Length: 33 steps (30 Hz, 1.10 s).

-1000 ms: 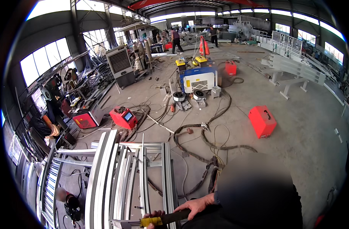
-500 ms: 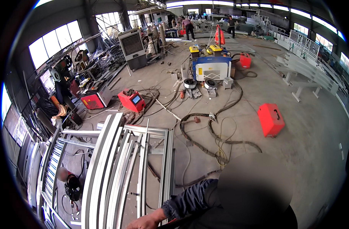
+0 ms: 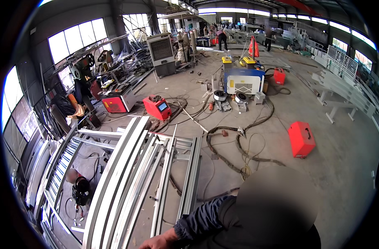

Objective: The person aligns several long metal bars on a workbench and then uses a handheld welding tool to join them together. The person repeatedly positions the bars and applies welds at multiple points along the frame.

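Observation:
My left hand (image 3: 158, 242) shows at the lower edge, below a dark blue sleeve (image 3: 200, 220). Its fingers are mostly cut off by the frame, so I cannot tell whether they hold anything. Closest to it are long silvery metal profiles (image 3: 115, 178), laid side by side over a metal frame (image 3: 190, 174). Whether the hand touches them is unclear. A large blurred patch covers part of the lower right, over dark clothing. My right hand is out of sight.
A co-worker (image 3: 79, 189) crouches left of the profiles. Hoses (image 3: 212, 145) snake over the floor. Red boxes (image 3: 301, 139), a red machine (image 3: 157, 108), an air cooler (image 3: 161, 54) and a blue-white machine (image 3: 243, 81) stand around. Other people (image 3: 222, 39) are far back.
My view has turned, so the workshop sits further right and mostly lower in the picture. My left arm keeps nearly the same place in the frame.

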Tool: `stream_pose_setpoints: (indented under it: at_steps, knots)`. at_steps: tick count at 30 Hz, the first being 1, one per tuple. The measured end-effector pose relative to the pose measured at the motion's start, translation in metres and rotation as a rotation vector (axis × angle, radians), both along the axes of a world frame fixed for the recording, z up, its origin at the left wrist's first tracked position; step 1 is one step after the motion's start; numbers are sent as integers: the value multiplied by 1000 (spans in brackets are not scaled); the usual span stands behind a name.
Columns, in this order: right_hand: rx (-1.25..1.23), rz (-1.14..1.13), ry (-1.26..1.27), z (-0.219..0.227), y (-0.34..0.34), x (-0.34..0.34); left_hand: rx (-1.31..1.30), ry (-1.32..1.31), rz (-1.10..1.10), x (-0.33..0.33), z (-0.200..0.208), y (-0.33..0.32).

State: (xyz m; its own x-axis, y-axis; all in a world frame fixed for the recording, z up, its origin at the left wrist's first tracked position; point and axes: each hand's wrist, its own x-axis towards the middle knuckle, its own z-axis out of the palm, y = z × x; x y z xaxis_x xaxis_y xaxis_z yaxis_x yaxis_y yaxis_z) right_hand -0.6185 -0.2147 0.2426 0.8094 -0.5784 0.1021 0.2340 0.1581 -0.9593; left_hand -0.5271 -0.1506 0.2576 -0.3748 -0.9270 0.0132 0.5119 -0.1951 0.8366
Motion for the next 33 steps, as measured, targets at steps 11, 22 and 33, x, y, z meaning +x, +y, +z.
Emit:
stream_pose_setpoints:
  at_steps: [11,22,33]
  knots:
    - [22,-105,-2,10,68,214,-20,-138,62,198,-24,45]
    - [-143,-168,61,-9,88,293,-16,-618,203,311,-71,72]
    - [-150,-48,72,4,47,244,-48,-1156,254,295,-117,63]
